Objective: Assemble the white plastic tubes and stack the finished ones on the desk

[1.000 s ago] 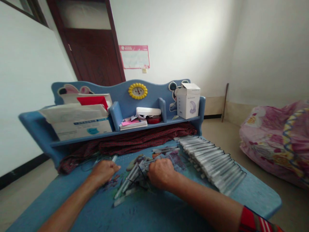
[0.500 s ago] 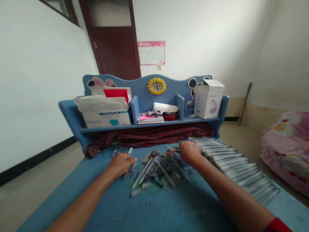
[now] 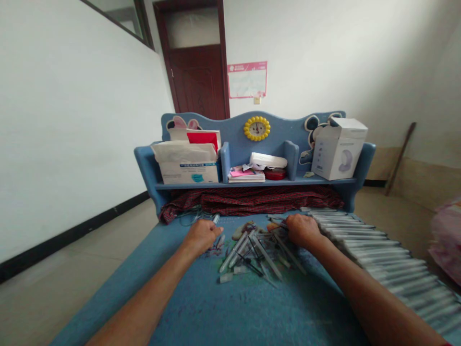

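Note:
A loose heap of grey pens and pen parts [image 3: 255, 252] lies in the middle of the blue desk [image 3: 230, 312]. My left hand [image 3: 201, 235] rests on the desk at the heap's left, fingers curled shut round a pen part that pokes out beyond the knuckles. My right hand [image 3: 302, 229] is closed at the heap's far right edge, beside a long neat row of grey pens [image 3: 382, 262]; what its fingers hold is hidden.
A blue shelf unit [image 3: 252, 182] at the desk's back carries a box of masks [image 3: 189, 168], booklets, a white carton [image 3: 338, 149] and a yellow clock. Red checked cloth [image 3: 252, 199] lies under it. A dark door [image 3: 198, 79] stands behind; pink bedding at far right.
The view has swung left, shifting everything rightward in frame. My right hand moved from the heap's middle to its right edge next to the pen row. My left hand kept its place.

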The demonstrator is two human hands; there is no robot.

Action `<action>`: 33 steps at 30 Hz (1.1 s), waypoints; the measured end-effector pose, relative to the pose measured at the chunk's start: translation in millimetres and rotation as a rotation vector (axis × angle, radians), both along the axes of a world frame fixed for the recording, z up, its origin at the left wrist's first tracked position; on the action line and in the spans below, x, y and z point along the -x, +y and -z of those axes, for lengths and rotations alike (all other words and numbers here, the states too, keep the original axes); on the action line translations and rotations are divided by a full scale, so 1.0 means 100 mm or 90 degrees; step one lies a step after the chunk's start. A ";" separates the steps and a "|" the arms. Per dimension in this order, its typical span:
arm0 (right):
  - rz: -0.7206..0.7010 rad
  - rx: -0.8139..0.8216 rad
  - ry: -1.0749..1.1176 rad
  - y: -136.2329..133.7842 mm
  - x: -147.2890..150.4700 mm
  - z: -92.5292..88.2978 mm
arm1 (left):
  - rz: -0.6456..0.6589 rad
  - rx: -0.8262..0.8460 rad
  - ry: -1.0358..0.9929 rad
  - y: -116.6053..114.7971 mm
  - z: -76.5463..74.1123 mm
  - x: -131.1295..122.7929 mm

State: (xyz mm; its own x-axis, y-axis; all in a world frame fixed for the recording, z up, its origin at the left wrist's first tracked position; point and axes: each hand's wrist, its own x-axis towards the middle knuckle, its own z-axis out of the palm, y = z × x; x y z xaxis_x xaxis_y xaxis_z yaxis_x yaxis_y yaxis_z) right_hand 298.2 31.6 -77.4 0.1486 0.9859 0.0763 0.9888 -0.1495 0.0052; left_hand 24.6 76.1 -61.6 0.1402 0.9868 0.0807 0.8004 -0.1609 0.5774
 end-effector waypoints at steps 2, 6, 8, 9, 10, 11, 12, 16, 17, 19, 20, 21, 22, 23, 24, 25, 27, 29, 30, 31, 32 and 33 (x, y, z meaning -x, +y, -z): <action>-0.019 -0.017 0.041 -0.03 0.02 -0.01 | 0.001 -0.003 -0.027 -0.03 -0.02 -0.02; -0.065 -0.062 0.159 -0.10 0.10 -0.08 | 0.031 0.014 -0.102 -0.15 -0.04 -0.13; -0.106 -0.067 0.245 -0.15 0.18 -0.14 | 0.066 0.042 -0.145 -0.25 -0.05 -0.21; -0.132 -0.060 0.296 -0.18 0.23 -0.16 | 0.085 0.057 -0.162 -0.31 -0.06 -0.26; -0.159 -0.048 0.348 -0.21 0.28 -0.19 | 0.108 0.074 -0.180 -0.36 -0.07 -0.30; -0.184 -0.035 0.399 -0.25 0.33 -0.21 | 0.137 0.095 -0.205 -0.42 -0.08 -0.34; -0.206 -0.022 0.439 -0.28 0.38 -0.23 | 0.173 0.122 -0.240 -0.48 -0.10 -0.38; -0.287 0.006 0.734 -0.39 0.54 -0.25 | 0.331 0.251 -0.406 -0.66 -0.13 -0.49; -0.307 0.017 0.831 -0.40 0.56 -0.24 | 0.354 0.274 -0.434 -0.70 -0.13 -0.51; -0.334 0.043 0.971 -0.41 0.58 -0.23 | 0.371 0.306 -0.469 -0.74 -0.14 -0.53; -0.338 0.054 0.992 -0.41 0.58 -0.22 | 0.365 0.310 -0.471 -0.74 -0.14 -0.53; -0.335 0.058 1.000 -0.41 0.57 -0.23 | 0.356 0.307 -0.462 -0.74 -0.14 -0.53; -0.329 0.056 1.003 -0.40 0.56 -0.24 | 0.348 0.300 -0.445 -0.73 -0.15 -0.52; -0.317 0.040 1.007 -0.39 0.53 -0.25 | 0.343 0.289 -0.421 -0.71 -0.16 -0.50; -0.300 0.010 1.016 -0.38 0.50 -0.27 | 0.344 0.278 -0.395 -0.69 -0.17 -0.48; -0.280 -0.033 1.027 -0.37 0.46 -0.28 | 0.349 0.269 -0.371 -0.66 -0.19 -0.46; -0.240 -0.131 1.043 -0.34 0.39 -0.31 | 0.363 0.260 -0.333 -0.62 -0.22 -0.40; -0.211 -0.184 1.029 -0.31 0.31 -0.31 | 0.376 0.254 -0.306 -0.60 -0.25 -0.35; -0.205 -0.184 1.013 -0.29 0.28 -0.30 | 0.382 0.253 -0.294 -0.60 -0.27 -0.33; -0.203 -0.172 0.996 -0.28 0.26 -0.29 | 0.386 0.253 -0.280 -0.60 -0.29 -0.31; -0.203 -0.154 0.980 -0.27 0.24 -0.28 | 0.386 0.251 -0.265 -0.60 -0.31 -0.30; -0.205 -0.135 0.966 -0.26 0.22 -0.26 | 0.379 0.247 -0.249 -0.60 -0.33 -0.29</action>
State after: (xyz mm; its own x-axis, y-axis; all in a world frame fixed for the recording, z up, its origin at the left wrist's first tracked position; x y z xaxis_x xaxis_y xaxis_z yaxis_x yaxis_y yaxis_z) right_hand 275.8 5.4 -51.5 0.0059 0.9812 0.1930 0.0394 0.1926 -0.9805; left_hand 53.4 16.2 -28.4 0.6828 0.7238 -0.0997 0.3723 -0.2273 0.8998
